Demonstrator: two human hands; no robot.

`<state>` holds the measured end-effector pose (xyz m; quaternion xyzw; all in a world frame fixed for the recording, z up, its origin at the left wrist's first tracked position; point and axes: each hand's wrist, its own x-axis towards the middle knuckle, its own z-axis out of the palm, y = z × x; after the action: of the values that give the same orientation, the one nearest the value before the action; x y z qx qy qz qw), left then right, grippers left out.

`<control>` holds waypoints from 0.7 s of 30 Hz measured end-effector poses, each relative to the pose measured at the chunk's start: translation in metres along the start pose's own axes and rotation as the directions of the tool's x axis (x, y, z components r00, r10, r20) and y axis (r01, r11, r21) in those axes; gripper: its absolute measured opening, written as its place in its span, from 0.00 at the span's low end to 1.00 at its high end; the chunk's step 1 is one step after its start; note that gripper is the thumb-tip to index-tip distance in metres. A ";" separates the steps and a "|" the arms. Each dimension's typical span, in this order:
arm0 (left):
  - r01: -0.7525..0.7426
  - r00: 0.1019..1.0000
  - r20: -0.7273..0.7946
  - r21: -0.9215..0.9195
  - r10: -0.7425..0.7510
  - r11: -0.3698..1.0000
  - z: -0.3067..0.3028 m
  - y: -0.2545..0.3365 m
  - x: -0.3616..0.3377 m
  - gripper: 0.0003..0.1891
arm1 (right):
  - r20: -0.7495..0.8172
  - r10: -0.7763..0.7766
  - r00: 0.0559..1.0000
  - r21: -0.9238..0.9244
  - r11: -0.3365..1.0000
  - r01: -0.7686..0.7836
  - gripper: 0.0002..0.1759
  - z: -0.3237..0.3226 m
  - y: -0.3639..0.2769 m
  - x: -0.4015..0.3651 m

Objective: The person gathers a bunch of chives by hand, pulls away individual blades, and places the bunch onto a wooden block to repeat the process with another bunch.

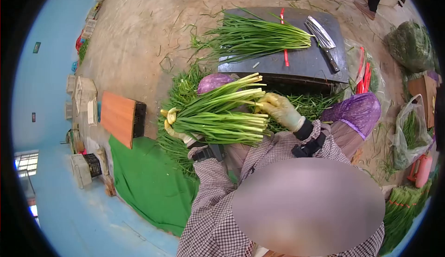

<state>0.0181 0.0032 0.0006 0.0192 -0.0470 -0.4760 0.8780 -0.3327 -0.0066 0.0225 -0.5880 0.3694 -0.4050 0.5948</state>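
Our left hand (175,123) holds the bunch of greens (218,118) in front of us, fingers (172,115) closed around it. Our right hand (281,111) has bent fingers at the pale ends (259,121); we cannot tell if they pinch. Other greens (264,34) and a knife (323,39) lie on the counter (301,65).

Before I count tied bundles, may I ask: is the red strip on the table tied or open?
Open: the strip lies with its ends apart on the table, the greens covering its middle.

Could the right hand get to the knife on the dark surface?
Probably yes: nothing covers the knife and its handle points nearer, though the right hand is now at the stalk ends of the greens.
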 end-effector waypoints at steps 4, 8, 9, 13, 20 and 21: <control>-0.016 0.997 -0.069 0.050 0.019 0.999 0.002 -0.001 -0.009 0.16 | -0.090 0.303 0.949 -0.092 0.946 -0.310 0.15 -0.062 0.035 -0.030; 0.033 0.996 -0.090 0.062 -0.028 0.998 -0.008 0.005 -0.014 0.16 | -0.218 0.456 0.863 -0.943 0.130 -0.307 0.24 -0.117 0.073 -0.075; 0.011 0.995 -0.103 0.092 -0.002 0.996 -0.014 0.010 -0.009 0.14 | -0.158 0.419 0.894 -0.923 0.258 -0.284 0.29 -0.098 0.037 -0.062; -0.012 0.983 -0.183 0.109 0.032 0.994 0.018 -0.005 -0.013 0.13 | 0.399 0.225 0.889 0.045 0.964 -0.264 0.41 -0.034 -0.018 -0.035; -0.168 0.949 -0.216 0.277 0.232 0.946 0.031 0.005 -0.003 0.11 | 0.049 0.092 0.995 -0.259 0.963 -0.077 0.11 -0.053 0.024 -0.048; -0.181 0.944 -0.220 0.280 0.246 0.943 0.026 0.009 0.000 0.11 | 0.051 0.169 0.984 -0.399 0.907 -0.135 0.11 -0.077 0.045 -0.060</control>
<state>0.0226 0.0087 0.0275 0.1873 0.0018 -0.3610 0.9136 -0.4248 0.0167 -0.0276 -0.6815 0.4625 -0.2495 0.5094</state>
